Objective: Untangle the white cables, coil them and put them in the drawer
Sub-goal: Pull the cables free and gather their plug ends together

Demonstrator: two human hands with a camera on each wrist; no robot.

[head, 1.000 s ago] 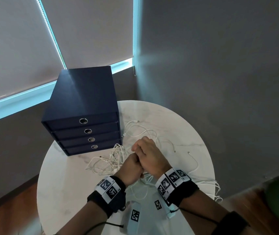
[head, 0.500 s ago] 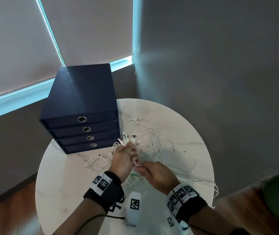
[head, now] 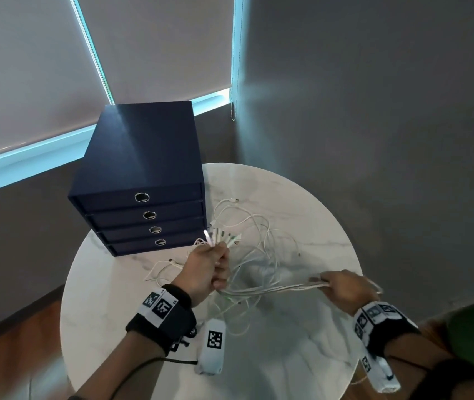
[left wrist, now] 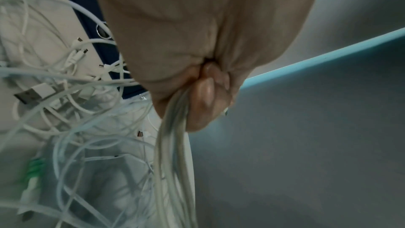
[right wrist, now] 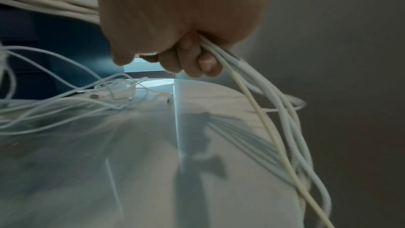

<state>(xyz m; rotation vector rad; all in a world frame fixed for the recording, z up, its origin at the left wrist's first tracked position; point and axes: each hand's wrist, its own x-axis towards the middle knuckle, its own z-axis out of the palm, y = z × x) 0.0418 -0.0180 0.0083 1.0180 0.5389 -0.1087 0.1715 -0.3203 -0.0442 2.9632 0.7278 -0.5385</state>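
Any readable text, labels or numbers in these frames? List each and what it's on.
No readable words or numbers anywhere.
Wrist bands: black-and-white square code patterns only, no letters.
White device on the table: same kind of code pattern.
Drawer box: metal ring pulls, no labels.
Cables: no legible print.

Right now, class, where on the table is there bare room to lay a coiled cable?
Bare marble shows at the table's far rim, right of the drawers, and along the near left edge beside the left hand. The middle is crowded with loose cables; a bunch stretches from the left hand to the right hand.
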